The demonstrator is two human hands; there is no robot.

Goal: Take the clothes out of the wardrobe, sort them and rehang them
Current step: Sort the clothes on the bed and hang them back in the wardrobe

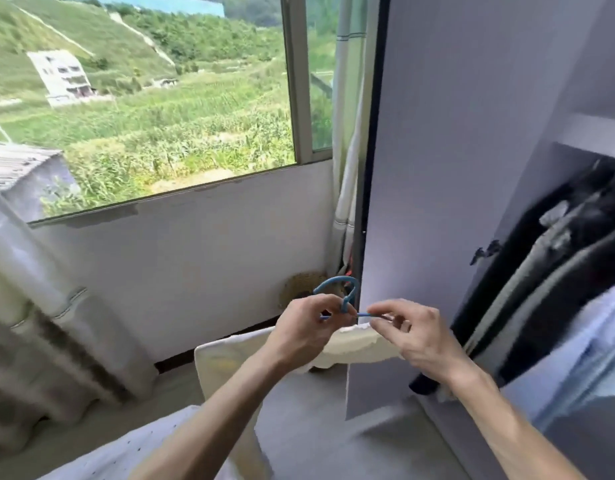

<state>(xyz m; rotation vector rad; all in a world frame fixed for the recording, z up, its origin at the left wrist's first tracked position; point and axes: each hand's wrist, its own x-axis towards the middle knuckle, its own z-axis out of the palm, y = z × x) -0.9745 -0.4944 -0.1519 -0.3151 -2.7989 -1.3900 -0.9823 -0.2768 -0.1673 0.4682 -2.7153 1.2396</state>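
Observation:
A blue hanger [346, 289] carries a cream garment [226, 362] that droops below my hands. My left hand [304, 332] grips the hanger at the base of its hook. My right hand [415, 336] pinches the hanger's right arm at the garment's frilled collar. Both hands are held in front of the open wardrobe door [437, 168]. Inside the wardrobe at the right hang dark clothes [555, 271] and a pale blue one [597, 341]; their hangers are blurred.
A window [143, 98] with a green hillside fills the upper left. Pale curtains hang at the left [39, 289] and in the corner [347, 150]. A woven straw item [299, 285] lies in the corner. A white shelf [597, 133] tops the wardrobe rail.

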